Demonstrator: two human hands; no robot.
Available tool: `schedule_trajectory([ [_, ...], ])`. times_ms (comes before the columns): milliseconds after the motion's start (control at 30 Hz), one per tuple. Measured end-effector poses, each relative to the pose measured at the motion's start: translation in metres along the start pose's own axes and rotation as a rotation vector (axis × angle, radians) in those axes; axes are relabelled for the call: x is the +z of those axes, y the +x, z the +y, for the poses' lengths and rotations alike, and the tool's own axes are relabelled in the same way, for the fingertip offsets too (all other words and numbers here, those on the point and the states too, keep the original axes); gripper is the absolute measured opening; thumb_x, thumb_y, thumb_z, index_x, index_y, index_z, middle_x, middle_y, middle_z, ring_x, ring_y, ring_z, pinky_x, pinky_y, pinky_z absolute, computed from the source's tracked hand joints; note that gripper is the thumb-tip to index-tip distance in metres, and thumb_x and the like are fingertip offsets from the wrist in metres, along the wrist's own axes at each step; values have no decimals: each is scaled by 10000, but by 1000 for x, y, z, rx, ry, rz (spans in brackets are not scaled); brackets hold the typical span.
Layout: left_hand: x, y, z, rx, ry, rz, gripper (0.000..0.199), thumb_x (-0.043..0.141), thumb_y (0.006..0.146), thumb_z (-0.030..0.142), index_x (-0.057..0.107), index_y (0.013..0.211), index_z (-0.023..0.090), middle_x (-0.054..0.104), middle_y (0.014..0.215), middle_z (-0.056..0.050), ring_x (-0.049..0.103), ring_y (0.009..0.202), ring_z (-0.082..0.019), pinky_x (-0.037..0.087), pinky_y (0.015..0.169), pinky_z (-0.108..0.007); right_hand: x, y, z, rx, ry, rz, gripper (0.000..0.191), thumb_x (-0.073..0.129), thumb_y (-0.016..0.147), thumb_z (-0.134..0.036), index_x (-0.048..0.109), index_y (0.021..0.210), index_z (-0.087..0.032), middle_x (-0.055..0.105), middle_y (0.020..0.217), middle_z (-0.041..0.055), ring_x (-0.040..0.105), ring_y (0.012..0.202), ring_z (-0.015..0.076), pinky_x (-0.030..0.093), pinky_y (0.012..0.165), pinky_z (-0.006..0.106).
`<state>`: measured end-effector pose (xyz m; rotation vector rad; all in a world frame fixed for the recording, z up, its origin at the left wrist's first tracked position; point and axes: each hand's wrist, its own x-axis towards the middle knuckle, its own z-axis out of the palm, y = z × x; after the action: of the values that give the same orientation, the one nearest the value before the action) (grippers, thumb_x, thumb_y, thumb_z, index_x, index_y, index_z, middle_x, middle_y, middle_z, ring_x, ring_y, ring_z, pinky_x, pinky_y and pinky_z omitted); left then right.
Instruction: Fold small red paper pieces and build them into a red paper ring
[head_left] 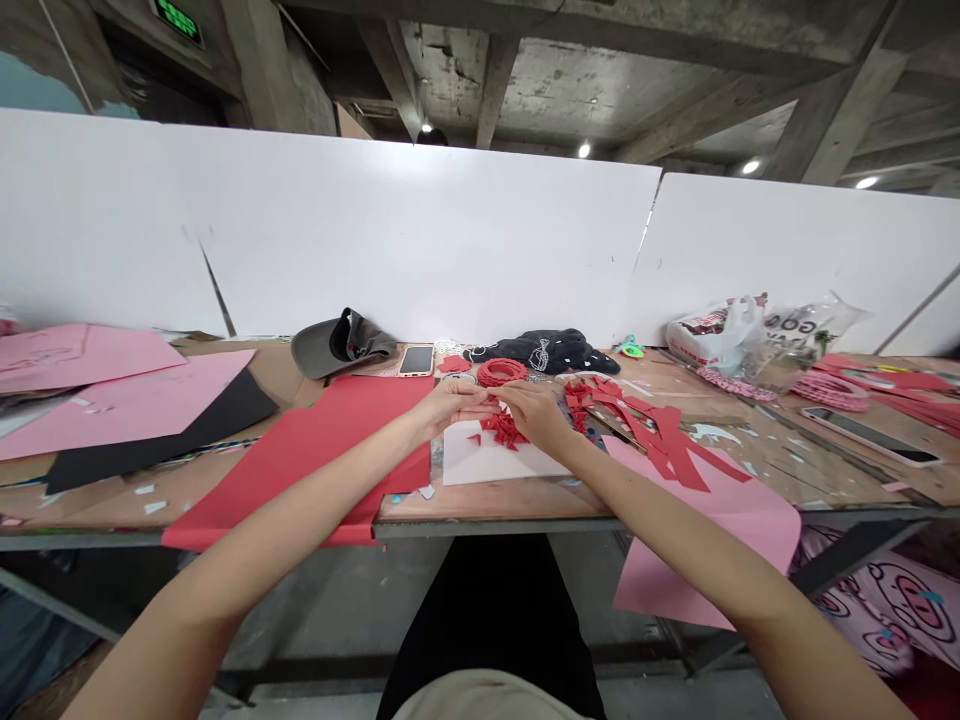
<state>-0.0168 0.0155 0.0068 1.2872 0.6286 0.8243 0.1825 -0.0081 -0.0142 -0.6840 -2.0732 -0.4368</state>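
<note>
Red scraps (pixel 504 432) lie in from the table's (pixel 465 507) front edge; above, left hand (pixel 452 402) and right hand (pixel 535 412) meet, grasp unclear from here, probably folding; next needs careful pinching.

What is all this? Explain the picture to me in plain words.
There is no machine here, just a person's left hand and right hand, both bare. The one picture comes from a head-worn camera looking forward and down. On the table lie a red sheet, a white sheet with red scraps on it, a red coil, red strips, a cap and other things. The hands meet close to the scraps, in front of the coil. Whether their grip holds anything small, I cannot tell.
</note>
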Motion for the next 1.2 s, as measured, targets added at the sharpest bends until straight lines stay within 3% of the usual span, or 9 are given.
schedule_trajectory([
  [267, -1, -2, 1, -32, 33, -17, 384, 887, 575, 216, 753, 911, 86, 755, 928, -130, 726, 881, -215, 574, 881, -292, 2, -2, 1, 68, 103, -59, 396, 445, 895, -74, 654, 1196, -226, 714, 1080, 83, 656, 1001, 223, 529, 910, 404],
  [500, 4, -6, 3, 17, 137, -45, 396, 875, 601, 244, 747, 942, 89, 753, 931, -135, 731, 845, -229, 562, 922, -374, -2, 7, 2, 441, 464, -105, 129, 628, 833, -218, 747, 883, -210, 718, 922, 59, 660, 792, 174, 544, 698, 299],
  [600, 6, -6, 3, 39, 134, 4, 371, 884, 574, 189, 740, 903, 97, 759, 875, -108, 733, 806, -219, 571, 904, -386, -3, 7, 5, 528, 572, -142, 121, 656, 806, -228, 749, 880, -212, 714, 936, 57, 655, 804, 173, 535, 716, 306],
  [733, 6, -5, 4, 34, 143, 52, 337, 864, 614, 174, 725, 913, 102, 759, 847, -103, 733, 800, -213, 570, 902, -391, -3, 7, 8, 558, 646, -142, 122, 683, 782, -272, 742, 865, -204, 704, 914, 55, 651, 826, 180, 529, 773, 335],
  [867, 5, -4, 4, 54, 179, 23, 392, 854, 630, 223, 706, 975, 107, 757, 894, -110, 733, 840, -225, 580, 873, -368, -4, 8, 8, 586, 727, -156, 120, 709, 758, -291, 731, 827, -195, 700, 839, 43, 660, 801, 189, 530, 789, 351],
  [1000, 3, -1, 0, 169, 283, -37, 395, 803, 687, 274, 683, 1026, 109, 756, 869, -95, 732, 829, -228, 594, 806, -352, -3, 7, 9, 635, 840, -174, 157, 736, 736, -317, 717, 826, -189, 712, 827, 51, 674, 778, 202, 541, 728, 337],
  [1200, 5, 2, -6, 289, 406, -32, 330, 708, 755, 227, 652, 1055, 102, 751, 818, -90, 732, 796, -224, 589, 746, -331, 1, 5, 10, 686, 835, -140, 211, 779, 688, -356, 710, 795, -187, 713, 787, 51, 666, 718, 192, 536, 685, 325],
])
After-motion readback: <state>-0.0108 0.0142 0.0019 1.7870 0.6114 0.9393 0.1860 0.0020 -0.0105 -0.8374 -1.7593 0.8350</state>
